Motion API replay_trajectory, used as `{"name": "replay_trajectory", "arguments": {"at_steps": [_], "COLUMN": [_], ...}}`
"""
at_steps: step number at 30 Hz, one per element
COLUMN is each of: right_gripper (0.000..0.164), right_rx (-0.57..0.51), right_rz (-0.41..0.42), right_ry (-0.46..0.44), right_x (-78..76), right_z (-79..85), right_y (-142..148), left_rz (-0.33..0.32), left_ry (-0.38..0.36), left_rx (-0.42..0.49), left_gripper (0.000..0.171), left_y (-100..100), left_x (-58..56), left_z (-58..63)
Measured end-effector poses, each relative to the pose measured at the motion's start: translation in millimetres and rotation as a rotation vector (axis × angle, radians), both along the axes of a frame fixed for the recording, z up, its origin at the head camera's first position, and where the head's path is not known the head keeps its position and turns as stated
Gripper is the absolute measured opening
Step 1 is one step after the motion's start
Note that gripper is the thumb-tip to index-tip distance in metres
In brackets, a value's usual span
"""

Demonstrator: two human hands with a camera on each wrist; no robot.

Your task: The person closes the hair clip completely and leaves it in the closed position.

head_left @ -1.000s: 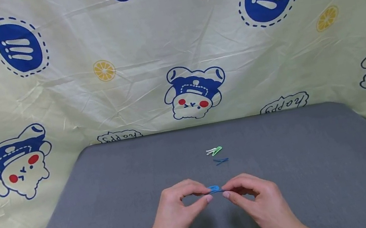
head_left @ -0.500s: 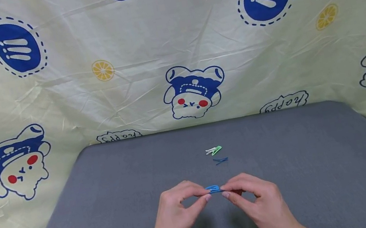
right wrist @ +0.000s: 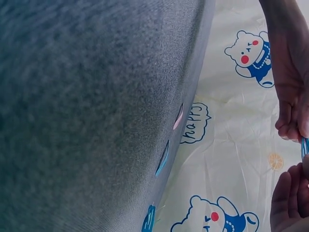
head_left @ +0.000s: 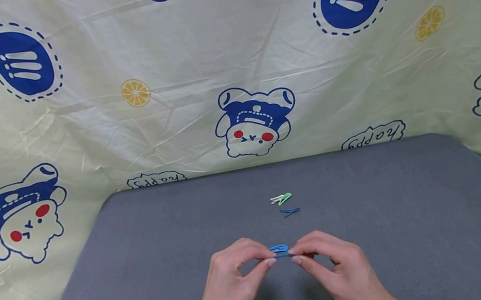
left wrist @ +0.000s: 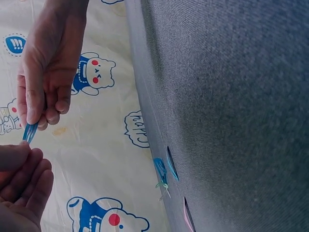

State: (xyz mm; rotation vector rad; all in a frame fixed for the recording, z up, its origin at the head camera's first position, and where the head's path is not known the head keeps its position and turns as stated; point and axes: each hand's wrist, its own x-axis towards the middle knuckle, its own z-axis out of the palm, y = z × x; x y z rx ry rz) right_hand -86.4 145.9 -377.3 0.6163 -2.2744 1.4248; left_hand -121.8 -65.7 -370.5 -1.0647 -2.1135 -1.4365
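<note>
My left hand [head_left: 237, 273] and right hand [head_left: 343, 263] face each other low over the table, each pinching one end of a slim blue snap hair clip [head_left: 283, 256] between thumb and fingers. In the left wrist view this hair clip [left wrist: 30, 133] spans the gap between both sets of fingertips. Another bright blue hair clip [head_left: 278, 248] lies on the table just behind the fingers. Farther back lie a dark blue clip [head_left: 290, 211] and a green clip [head_left: 284, 198] beside a white one [head_left: 276, 200]. A pink clip [left wrist: 188, 215] shows in the left wrist view.
The table [head_left: 150, 239] has a grey fabric cover and rounded far corners. Directly behind it hangs a pale curtain [head_left: 189, 127] printed with bears, blue ovals and orange slices.
The held clip has dropped slightly, and my right hand has shifted a little left, nearer my left hand. The bright blue clip behind shows more separately from the held one.
</note>
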Motion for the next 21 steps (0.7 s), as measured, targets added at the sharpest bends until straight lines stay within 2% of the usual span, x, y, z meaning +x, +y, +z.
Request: {"name": "replay_trajectory", "arguments": {"at_steps": [5, 7, 11, 13, 15, 19, 21], "right_gripper": [0.023, 0.024, 0.017, 0.011, 0.008, 0.011, 0.012], "right_rx": [-0.013, -0.030, -0.054, -0.066, -0.081, -0.140, -0.170], "right_rz": [0.052, 0.106, 0.199, 0.212, 0.203, 0.187, 0.176], "right_ry": [-0.011, -0.015, -0.120, -0.205, -0.279, -0.386, -0.416], "right_x": [-2.1, -3.6, -5.7, -6.0, -6.4, -7.0, -7.7], "right_z": [-2.7, -3.8, -3.7, -2.5, -1.7, -1.9, -2.6], "right_y": [0.8, 1.9, 5.1, 6.2, 6.9, 7.5, 8.0], "left_rz": [-0.083, -0.126, -0.190, -0.197, -0.186, -0.158, -0.153], "left_ry": [-0.026, -0.035, -0.121, -0.186, -0.218, -0.217, -0.186], "left_rx": [-0.019, -0.024, -0.037, -0.048, -0.062, -0.072, -0.067], "left_gripper": [0.009, 0.010, 0.009, 0.006, 0.004, 0.007, 0.009], "left_y": [-3.1, -4.6, -7.6, -8.5, -8.9, -8.5, -8.0], "left_x": [-5.3, -7.7, -10.2, -11.0, -12.0, -14.1, -15.1], "left_z": [-2.3, -3.4, -6.0, -6.9, -7.5, -9.3, -10.4]}}
